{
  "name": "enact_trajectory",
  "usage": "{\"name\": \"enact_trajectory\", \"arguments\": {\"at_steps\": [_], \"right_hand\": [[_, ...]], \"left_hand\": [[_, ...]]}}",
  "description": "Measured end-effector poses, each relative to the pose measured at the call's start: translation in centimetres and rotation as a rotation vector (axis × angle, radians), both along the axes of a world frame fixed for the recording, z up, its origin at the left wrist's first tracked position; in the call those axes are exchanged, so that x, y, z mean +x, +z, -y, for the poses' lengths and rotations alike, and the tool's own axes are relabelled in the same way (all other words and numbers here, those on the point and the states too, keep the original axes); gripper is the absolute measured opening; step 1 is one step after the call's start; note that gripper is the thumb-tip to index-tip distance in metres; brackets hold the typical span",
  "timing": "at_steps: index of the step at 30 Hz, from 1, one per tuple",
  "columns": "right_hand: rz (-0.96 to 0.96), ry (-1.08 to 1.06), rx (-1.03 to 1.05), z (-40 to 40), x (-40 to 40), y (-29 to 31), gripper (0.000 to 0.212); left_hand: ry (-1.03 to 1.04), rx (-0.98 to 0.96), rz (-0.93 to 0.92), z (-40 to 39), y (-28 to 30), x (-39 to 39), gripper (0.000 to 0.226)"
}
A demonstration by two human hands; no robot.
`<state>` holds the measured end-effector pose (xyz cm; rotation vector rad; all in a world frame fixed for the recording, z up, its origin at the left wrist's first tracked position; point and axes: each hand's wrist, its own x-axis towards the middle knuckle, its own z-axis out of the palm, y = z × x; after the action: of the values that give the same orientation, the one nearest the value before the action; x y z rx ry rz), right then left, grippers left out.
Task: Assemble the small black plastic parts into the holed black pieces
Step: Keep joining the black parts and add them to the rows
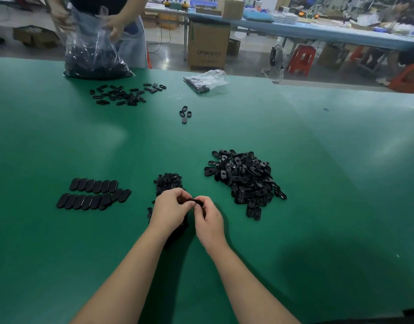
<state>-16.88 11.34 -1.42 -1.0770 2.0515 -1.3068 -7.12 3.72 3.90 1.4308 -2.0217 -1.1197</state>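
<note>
Both hands meet above the green table [318,160], close to the person's edge. Left hand [169,208] and right hand [209,218] have their fingers curled in, pinching one black piece [197,202] between the fingertips of both; only a sliver of it shows, and whether a small part is seated in it cannot be told.

Head view, places given relative to the hands. Readable writing: a brown carton [208,46] on the floor beyond the table's far edge carries pale lettering that looks like "OTOR" followed by characters too blurred to read. No other label is legible.

Task items: a pile of small black parts [168,181] lies just beyond the left hand, partly hidden by it, with a few strays beside the left wrist. A large heap of holed black pieces [245,181] sits to the right of the hands, near but not touching. To the left, well apart, two rows of oval black pieces [94,194] lie side by side, overlapping.

Surroundings: farther out, a small cluster of four black pieces [185,114] lies alone at mid-table. Near the far edge, to the left, are scattered black pieces [124,94], and behind them a clear plastic bag [94,54] full of black parts, handled by a second person [112,24] standing at the table. A smaller plastic bag [206,80] lies near the far edge. Red stools [301,59] and a blue bench [318,31] stand beyond.
</note>
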Motion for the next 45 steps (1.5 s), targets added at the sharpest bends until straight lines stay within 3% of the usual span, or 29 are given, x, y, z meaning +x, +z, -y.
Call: {"name": "enact_trajectory", "arguments": {"at_steps": [10, 26, 34, 45], "right_hand": [[0.087, -0.01, -0.018, 0.1, -0.1, -0.3, 0.029], [0.029, 0.001, 0.004, 0.0, -0.3, -0.5, 0.031], [0.068, -0.016, -0.038, 0.1, -0.2, -0.3, 0.029], [0.071, -0.048, -0.048, 0.0, -0.3, -0.3, 0.011]], "left_hand": [[0.049, -0.031, -0.035, -0.3, -0.6, 0.1, 0.013], [0.065, -0.169, 0.037, -0.7, -1.4, -0.2, 0.007], [-0.076, -0.416, 0.09, -1.2, -2.1, 0.3, 0.019], [-0.078, -0.379, -0.045, -1.7, -2.5, 0.5, 0.016]]}}
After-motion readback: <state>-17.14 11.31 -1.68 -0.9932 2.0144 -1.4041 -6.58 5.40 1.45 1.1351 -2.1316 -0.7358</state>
